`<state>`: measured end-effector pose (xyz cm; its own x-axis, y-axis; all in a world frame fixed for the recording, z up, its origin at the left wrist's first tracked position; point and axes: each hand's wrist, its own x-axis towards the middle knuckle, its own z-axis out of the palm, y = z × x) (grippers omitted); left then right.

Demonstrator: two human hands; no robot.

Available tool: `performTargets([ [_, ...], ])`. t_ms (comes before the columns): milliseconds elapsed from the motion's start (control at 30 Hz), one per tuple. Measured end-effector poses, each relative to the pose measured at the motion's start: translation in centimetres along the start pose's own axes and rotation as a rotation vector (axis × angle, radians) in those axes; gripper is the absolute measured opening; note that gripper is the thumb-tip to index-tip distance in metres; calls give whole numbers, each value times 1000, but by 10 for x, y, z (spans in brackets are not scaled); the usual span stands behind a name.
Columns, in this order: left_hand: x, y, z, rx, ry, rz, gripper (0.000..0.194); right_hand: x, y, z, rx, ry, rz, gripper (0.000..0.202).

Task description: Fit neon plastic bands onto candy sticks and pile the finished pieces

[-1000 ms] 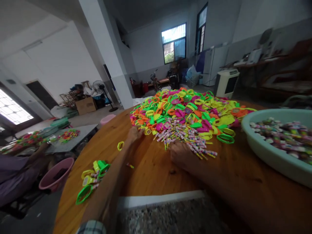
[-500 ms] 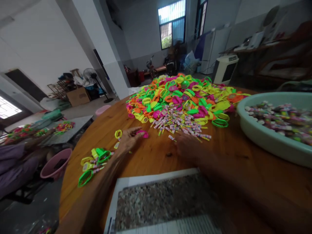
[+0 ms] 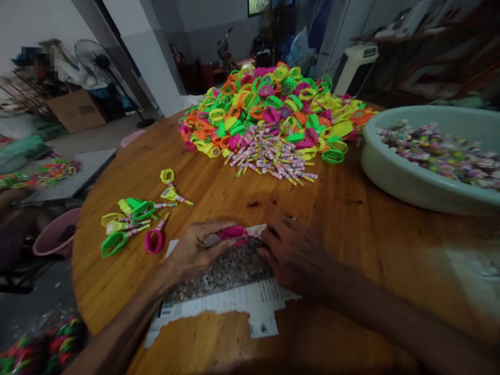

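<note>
Pink plastic ring (image 3: 233,233) pinched in left hand (image 3: 195,250) fingertips, held low over speckled slab (image 3: 222,273) at table (image 3: 351,219) edge, prob for support. Right hand (image 3: 291,252) fingers together at ring's other end, w/ something small; can't tell what. Finished pieces (image 3: 133,221) parked left, out of the way.

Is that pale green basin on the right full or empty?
Partly full: the basin holds a layer of small colourful wrapped pieces inside its rim.

A home workroom used for small toy assembly.

A round wooden counter (image 3: 351,219) carries a big heap of bright plastic rings (image 3: 269,104) and a basin (image 3: 394,172) of small parts; a standing fan (image 3: 94,62), a cardboard box (image 3: 76,109) and an air cooler (image 3: 353,60) stand on the bare concrete floor.
</note>
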<state>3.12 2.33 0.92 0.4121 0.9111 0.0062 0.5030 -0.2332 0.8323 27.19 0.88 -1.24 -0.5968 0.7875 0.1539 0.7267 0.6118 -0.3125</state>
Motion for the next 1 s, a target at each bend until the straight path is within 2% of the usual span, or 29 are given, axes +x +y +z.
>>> performTargets([
  [400, -1, -6, 5, 143, 24, 218, 29, 0, -2, 13, 177, 115, -47, 16],
  [567, -1, -6, 6, 153, 27, 246, 24, 0, -2, 15, 102, 82, -70, 15],
  [767, -1, -6, 5, 145, 14, 281, 25, 0, -2, 11, 153, 91, -106, 15],
  [1000, -1, -8, 6, 163, 41, 311, 24, 1, -3, 8, 92, 9, -131, 15],
])
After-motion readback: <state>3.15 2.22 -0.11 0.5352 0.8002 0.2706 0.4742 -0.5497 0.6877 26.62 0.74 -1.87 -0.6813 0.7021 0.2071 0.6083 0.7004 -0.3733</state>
